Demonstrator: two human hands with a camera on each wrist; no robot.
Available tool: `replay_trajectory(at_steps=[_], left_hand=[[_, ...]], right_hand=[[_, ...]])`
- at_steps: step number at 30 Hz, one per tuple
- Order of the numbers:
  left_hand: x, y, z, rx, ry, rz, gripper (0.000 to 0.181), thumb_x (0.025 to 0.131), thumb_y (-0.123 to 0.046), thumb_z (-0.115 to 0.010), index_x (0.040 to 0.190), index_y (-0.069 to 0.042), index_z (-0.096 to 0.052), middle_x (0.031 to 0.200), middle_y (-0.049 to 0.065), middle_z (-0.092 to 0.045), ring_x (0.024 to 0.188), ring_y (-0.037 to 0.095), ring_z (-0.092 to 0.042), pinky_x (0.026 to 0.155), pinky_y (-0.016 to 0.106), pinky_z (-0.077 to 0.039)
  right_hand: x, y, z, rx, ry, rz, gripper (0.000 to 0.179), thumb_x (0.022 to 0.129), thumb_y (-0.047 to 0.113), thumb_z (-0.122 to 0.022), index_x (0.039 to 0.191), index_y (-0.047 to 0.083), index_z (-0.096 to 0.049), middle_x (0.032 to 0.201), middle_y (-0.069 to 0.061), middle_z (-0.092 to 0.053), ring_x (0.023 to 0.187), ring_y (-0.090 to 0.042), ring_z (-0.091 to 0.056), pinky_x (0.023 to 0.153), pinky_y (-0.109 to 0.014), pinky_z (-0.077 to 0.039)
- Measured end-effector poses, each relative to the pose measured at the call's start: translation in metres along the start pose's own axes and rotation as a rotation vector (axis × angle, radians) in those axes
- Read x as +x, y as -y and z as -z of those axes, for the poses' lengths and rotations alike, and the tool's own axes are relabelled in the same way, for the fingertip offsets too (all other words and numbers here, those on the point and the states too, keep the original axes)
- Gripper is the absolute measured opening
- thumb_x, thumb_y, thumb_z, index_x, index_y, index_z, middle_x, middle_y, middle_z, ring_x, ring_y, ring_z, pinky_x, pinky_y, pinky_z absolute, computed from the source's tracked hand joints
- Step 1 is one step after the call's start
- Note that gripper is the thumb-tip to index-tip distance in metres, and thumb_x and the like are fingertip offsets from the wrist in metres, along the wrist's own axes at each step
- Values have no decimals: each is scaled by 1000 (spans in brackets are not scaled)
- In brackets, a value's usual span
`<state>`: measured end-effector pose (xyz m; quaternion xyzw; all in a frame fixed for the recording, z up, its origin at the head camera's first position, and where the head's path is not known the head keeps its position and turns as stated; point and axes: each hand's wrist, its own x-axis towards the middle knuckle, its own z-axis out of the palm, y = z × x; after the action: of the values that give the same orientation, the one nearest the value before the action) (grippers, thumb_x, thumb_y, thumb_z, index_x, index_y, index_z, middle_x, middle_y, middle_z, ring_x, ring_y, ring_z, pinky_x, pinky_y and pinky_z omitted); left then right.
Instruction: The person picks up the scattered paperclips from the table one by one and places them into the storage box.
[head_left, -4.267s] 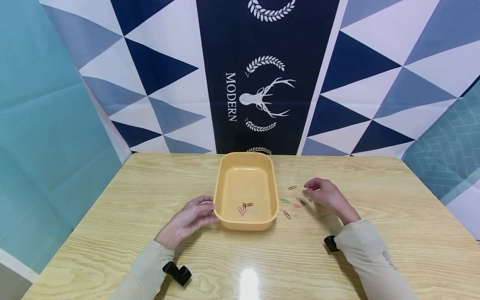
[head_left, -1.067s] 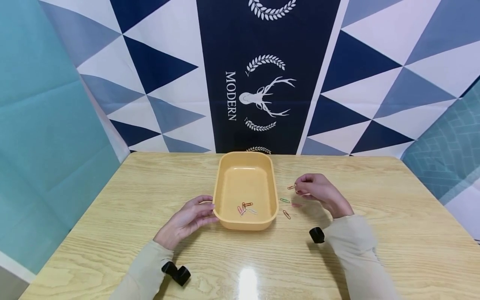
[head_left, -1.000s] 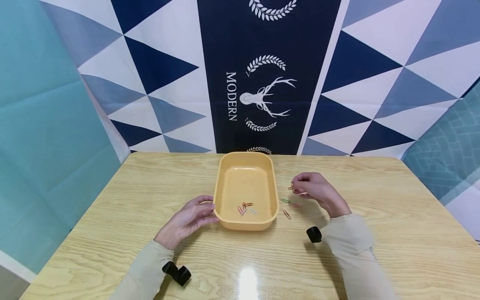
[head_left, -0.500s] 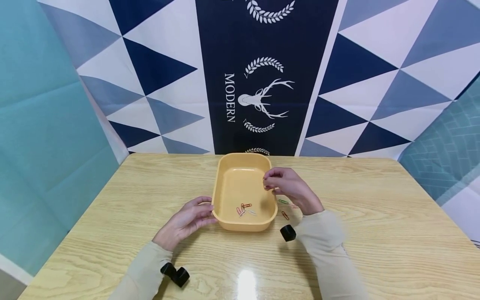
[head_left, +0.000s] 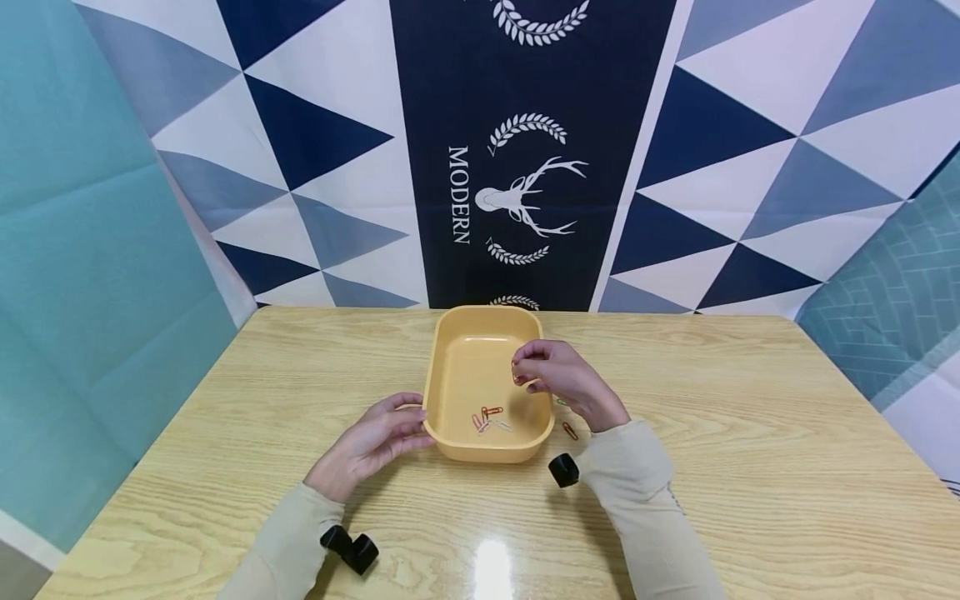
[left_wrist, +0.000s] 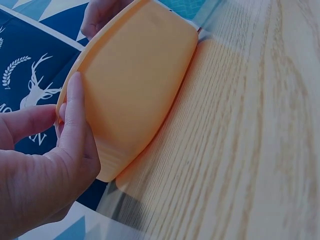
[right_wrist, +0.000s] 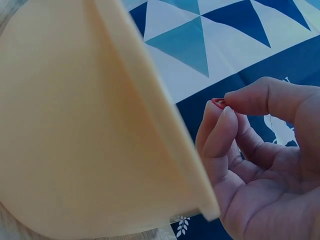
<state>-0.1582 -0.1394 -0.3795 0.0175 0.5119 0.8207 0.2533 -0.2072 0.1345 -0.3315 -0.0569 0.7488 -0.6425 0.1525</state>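
A yellow plastic tray (head_left: 490, 454) stands on the wooden table. My left hand (head_left: 371, 442) holds its left side; in the left wrist view the thumb and fingers pinch the tray's (left_wrist: 135, 85) rim. Over the right part of the tray, my right hand (head_left: 566, 379) pinches a small red-orange paper clip (right_wrist: 218, 103), seen at the fingertips in the right wrist view. Several paper clips (head_left: 492, 411), red, pink and pale, lie on the tray's floor near its front end.
Right of the tray, a red-brown paper clip (head_left: 570, 431) lies on the table (head_left: 750, 467), and a green clip (head_left: 561, 402) is partly hidden by my right hand. A patterned cloth (head_left: 330, 167) hangs behind the table's far edge.
My right hand has picked up paper clips from the table right of the tray and moved left over the tray. My left hand has stayed at the tray's left rim.
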Motion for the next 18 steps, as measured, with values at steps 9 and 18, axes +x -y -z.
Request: replay_trajectory(at_steps=[9, 18], left_hand=[[0, 1, 0, -3, -5, 6, 34, 95, 10, -44, 126, 10, -30, 97, 14, -58, 85, 19, -62, 80, 29, -58], [-1, 0, -1, -9, 1, -5, 26, 95, 11, -44, 119, 8, -35, 96, 14, -58, 85, 19, -62, 79, 30, -59]], right_hand=[[0, -1, -1, 0, -5, -10, 5, 91, -2, -55, 95, -4, -56, 85, -7, -57, 76, -14, -59, 64, -22, -54], [-1, 1, -3, 22, -41, -19, 12, 91, -3, -56, 98, -12, -56, 82, -8, -58, 72, -13, -57, 62, -20, -54]])
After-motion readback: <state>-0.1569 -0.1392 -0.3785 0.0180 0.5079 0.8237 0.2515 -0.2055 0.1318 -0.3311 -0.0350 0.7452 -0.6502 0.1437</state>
